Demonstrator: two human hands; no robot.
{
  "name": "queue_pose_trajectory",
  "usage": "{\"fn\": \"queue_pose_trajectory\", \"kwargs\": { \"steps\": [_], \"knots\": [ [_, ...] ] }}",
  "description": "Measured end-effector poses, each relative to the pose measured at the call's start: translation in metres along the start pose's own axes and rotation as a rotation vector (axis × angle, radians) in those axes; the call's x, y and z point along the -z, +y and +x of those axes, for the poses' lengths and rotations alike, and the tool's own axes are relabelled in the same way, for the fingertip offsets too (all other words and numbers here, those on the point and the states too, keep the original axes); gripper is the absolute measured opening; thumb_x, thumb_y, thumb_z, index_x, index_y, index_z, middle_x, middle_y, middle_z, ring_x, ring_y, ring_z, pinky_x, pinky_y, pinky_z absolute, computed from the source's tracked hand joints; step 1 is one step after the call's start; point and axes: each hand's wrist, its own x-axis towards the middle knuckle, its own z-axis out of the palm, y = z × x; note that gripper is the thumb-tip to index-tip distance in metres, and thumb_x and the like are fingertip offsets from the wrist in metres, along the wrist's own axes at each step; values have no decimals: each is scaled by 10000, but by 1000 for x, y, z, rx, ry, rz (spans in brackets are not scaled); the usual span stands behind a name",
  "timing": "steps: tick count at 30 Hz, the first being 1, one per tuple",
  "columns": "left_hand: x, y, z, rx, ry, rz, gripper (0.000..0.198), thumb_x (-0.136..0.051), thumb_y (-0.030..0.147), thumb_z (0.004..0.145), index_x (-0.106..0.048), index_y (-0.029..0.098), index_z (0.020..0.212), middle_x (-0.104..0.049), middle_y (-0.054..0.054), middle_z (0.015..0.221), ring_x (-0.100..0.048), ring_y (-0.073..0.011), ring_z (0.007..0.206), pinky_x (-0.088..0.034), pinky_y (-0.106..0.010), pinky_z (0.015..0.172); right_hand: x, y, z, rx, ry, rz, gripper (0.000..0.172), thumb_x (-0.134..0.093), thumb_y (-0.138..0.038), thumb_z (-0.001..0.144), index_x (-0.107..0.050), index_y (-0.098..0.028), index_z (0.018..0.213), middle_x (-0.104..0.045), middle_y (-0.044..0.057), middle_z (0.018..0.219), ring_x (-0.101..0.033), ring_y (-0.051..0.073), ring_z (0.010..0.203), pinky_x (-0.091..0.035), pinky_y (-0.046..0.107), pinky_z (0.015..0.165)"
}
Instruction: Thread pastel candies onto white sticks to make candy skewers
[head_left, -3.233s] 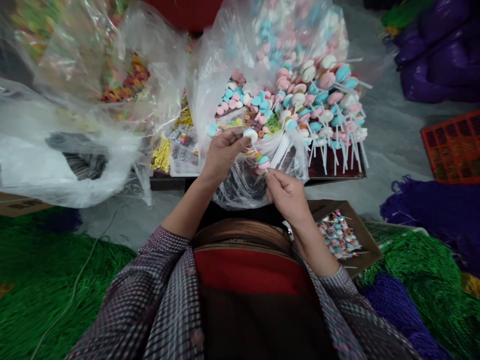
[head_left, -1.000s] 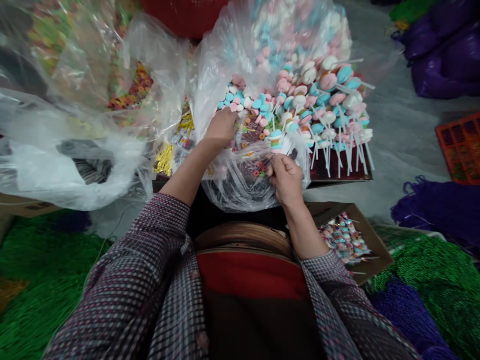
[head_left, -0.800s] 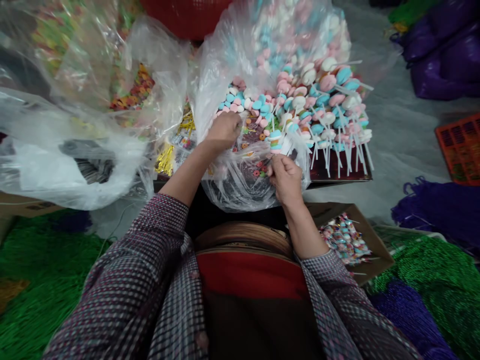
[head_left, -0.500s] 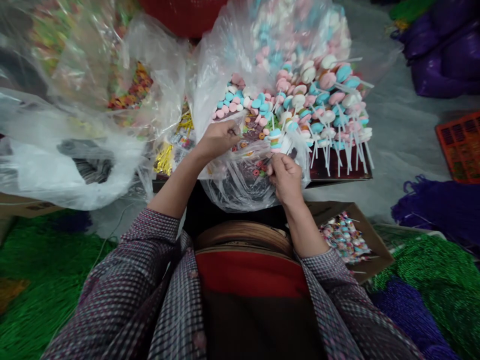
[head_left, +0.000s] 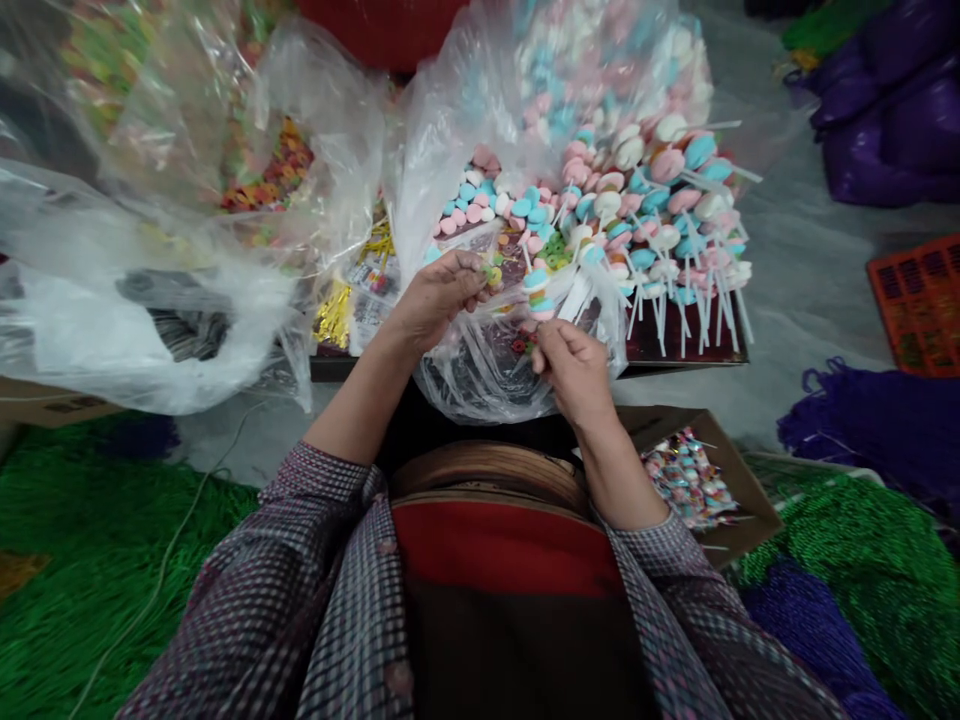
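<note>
My left hand [head_left: 435, 300] is closed in a pinch on a small yellow-green ring candy [head_left: 493, 274] just above the open clear bag [head_left: 480, 370]. My right hand [head_left: 574, 365] is closed on the white stick of a skewer [head_left: 538, 292] that carries stacked blue, white and pink candies. The two hands are close together, the ring candy a short way left of the skewer's top. Loose pink, blue and white round candies [head_left: 487, 200] lie in the bag beyond my hands.
Finished candy skewers [head_left: 667, 230] lie heaped on a dark tray [head_left: 675, 345] at the right. A clear bag of colourful ring candies [head_left: 262, 180] stands at the left. A cardboard box of wrapped sweets [head_left: 686, 480] sits by my right elbow. Green and purple bundles cover the floor.
My left hand reached into the loose candies in the bag, then drew back towards me with a small ring candy. My right hand kept the skewer and shifted slightly nearer.
</note>
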Motion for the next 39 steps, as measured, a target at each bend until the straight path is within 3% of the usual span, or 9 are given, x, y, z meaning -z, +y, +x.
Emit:
{"fn": "queue_pose_trajectory", "kwargs": {
  "steps": [6,11,18,21,25,29,32,39],
  "knots": [
    [-3,-11,0,-84,72,91,214,-687,475,977,-649,267,1008,-723,-8,805,-711,-136,730,-563,-280,649,2,-12,-15,15,-85,-185,530,-622,-704,933,-664,-215,734,-496,-60,499,-394,106,492,-323,263,535],
    [-9,-14,-3,-202,164,265,153,-634,424,1023,-663,274,1019,-731,1,820,-673,-125,703,-559,-271,659,2,-12,-17,40,-71,-277,515,-597,-670,941,-662,-212,713,-496,-65,479,-407,104,471,-360,277,569],
    [-16,-4,-16,-554,223,796,181,-564,327,1061,-710,222,1041,-806,-53,1024,-732,-183,998,-564,-328,965,-1,-11,-21,-60,-90,-248,535,-583,-693,945,-737,-194,832,-485,-72,455,-406,107,462,-334,262,539],
    [-20,-5,-19,-626,218,866,206,-524,286,1073,-710,216,1020,-804,-62,995,-729,-191,1000,-551,-337,975,-4,-6,-16,-87,-77,-155,575,-602,-745,923,-754,-192,885,-492,-72,463,-386,104,457,-312,252,508],
    [-28,-5,-23,-529,221,620,130,-614,318,1029,-708,229,1014,-802,-44,991,-734,-177,967,-563,-317,930,-10,2,-7,-77,-65,-17,602,-655,-804,859,-726,-206,878,-494,-76,477,-352,92,445,-264,240,468],
    [-32,-1,-20,-203,236,89,127,-728,365,960,-665,254,969,-781,-8,920,-734,-137,841,-575,-265,759,-11,0,-6,-124,-93,108,612,-704,-817,811,-700,-212,902,-489,-91,493,-284,75,420,-213,237,436],
    [-31,1,-13,-32,270,-162,147,-764,340,927,-644,255,928,-768,11,847,-726,-114,765,-550,-234,664,-6,-1,-10,-107,-114,107,606,-707,-804,822,-715,-207,928,-492,-92,493,-279,72,419,-211,238,442],
    [-40,2,-9,-37,327,-230,75,-756,214,902,-688,236,924,-738,43,749,-704,-89,688,-551,-216,646,-3,10,-12,-39,-107,-74,631,-634,-816,872,-751,-196,894,-495,-82,451,-368,91,426,-273,251,495]
  ]
}}
